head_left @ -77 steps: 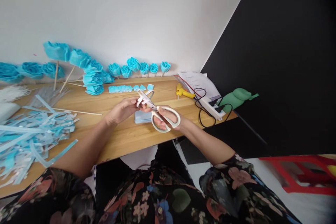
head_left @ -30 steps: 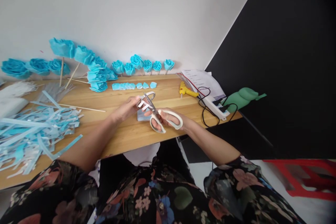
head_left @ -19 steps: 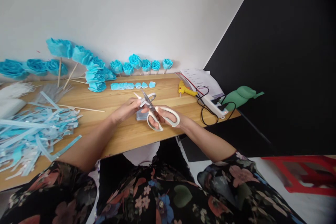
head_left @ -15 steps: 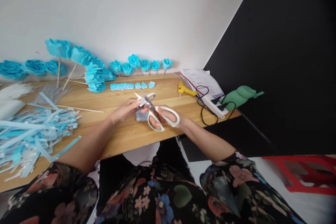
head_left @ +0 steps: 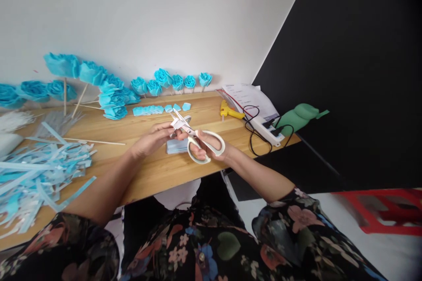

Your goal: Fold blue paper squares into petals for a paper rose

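My right hand (head_left: 204, 143) grips a pair of scissors (head_left: 211, 140) by its cream handles, fingers through the loops. The blades point up and left, toward my left hand (head_left: 153, 137). Between its fingertips my left hand pinches a small pale piece of paper (head_left: 177, 124), right at the scissor blades. Whether the blades are cutting into it, I cannot tell. Below the hands, a light-blue stack of paper (head_left: 177, 146) lies on the table, partly hidden. Just beyond, small blue cut pieces (head_left: 148, 110) lie in a row.
Blue paper flowers (head_left: 164, 77) on sticks lean along the wall. Blue and white paper strips (head_left: 49, 171) heap at left beside a thin stick (head_left: 99, 142). A yellow glue gun (head_left: 231, 110), printed sheets (head_left: 250, 96), a power strip (head_left: 268, 131) and a green bottle (head_left: 300, 116) are at right.
The scissors have tilted slightly and their blades look closer together at the paper piece. The whole view has shifted a little, so the table things appear further left.
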`<action>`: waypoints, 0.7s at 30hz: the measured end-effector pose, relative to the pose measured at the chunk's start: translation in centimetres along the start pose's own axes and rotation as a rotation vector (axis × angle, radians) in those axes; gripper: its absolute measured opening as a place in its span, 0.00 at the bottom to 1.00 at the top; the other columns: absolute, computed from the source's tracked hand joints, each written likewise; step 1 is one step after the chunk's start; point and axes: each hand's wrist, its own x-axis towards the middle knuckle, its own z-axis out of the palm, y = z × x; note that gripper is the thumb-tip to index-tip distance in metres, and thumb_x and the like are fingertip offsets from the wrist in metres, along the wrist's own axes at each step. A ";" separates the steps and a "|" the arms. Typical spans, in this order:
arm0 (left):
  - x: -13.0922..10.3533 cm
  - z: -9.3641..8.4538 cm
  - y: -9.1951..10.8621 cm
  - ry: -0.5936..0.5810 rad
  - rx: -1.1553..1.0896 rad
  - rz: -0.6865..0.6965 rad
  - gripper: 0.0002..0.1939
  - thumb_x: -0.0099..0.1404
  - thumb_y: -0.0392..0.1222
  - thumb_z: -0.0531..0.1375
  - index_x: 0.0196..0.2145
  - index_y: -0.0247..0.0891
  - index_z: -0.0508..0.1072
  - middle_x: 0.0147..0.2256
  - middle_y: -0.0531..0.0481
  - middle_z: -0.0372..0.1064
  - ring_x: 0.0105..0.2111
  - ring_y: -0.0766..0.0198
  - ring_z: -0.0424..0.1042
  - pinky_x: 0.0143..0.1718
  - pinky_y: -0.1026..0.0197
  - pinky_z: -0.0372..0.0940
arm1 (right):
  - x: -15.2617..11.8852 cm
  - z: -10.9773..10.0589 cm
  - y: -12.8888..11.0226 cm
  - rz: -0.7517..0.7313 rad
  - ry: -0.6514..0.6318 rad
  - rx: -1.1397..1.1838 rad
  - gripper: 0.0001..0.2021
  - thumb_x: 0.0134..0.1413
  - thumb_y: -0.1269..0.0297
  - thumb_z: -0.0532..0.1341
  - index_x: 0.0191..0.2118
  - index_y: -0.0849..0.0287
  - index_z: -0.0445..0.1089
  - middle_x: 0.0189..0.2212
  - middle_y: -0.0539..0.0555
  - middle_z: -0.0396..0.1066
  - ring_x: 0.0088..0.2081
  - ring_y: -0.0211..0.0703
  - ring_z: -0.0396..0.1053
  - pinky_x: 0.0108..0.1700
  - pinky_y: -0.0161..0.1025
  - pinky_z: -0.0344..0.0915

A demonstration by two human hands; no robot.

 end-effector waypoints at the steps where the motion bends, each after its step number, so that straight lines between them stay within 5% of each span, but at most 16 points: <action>1: 0.0 0.0 -0.1 0.010 0.022 -0.008 0.14 0.61 0.50 0.68 0.36 0.35 0.80 0.35 0.45 0.76 0.35 0.59 0.73 0.43 0.57 0.65 | 0.0 0.0 0.1 -0.005 -0.002 -0.002 0.30 0.58 0.39 0.62 0.50 0.64 0.71 0.21 0.44 0.61 0.18 0.29 0.51 0.18 0.30 0.52; 8: -0.1 -0.5 -0.4 0.082 0.201 0.017 0.15 0.62 0.53 0.68 0.38 0.37 0.81 0.33 0.48 0.77 0.36 0.61 0.74 0.43 0.60 0.66 | -0.4 1.0 -0.2 -0.047 -0.047 -0.054 0.33 0.54 0.39 0.65 0.51 0.66 0.72 0.17 0.42 0.59 0.16 0.29 0.52 0.17 0.29 0.52; 16: 0.0 1.0 1.1 0.231 0.157 -0.024 0.16 0.62 0.54 0.66 0.36 0.36 0.79 0.27 0.50 0.71 0.26 0.67 0.67 0.26 0.65 0.60 | -0.7 2.8 0.8 0.095 -0.125 -0.183 0.34 0.49 0.43 0.71 0.54 0.64 0.71 0.25 0.46 0.67 0.20 0.28 0.58 0.20 0.29 0.53; 21: 0.3 0.7 0.9 0.312 0.051 0.021 0.14 0.56 0.50 0.69 0.26 0.35 0.76 0.21 0.52 0.68 0.20 0.69 0.62 0.23 0.64 0.56 | -1.2 1.2 0.9 -0.096 -0.197 -0.203 0.33 0.56 0.39 0.64 0.57 0.62 0.68 0.31 0.49 0.65 0.29 0.31 0.60 0.30 0.32 0.58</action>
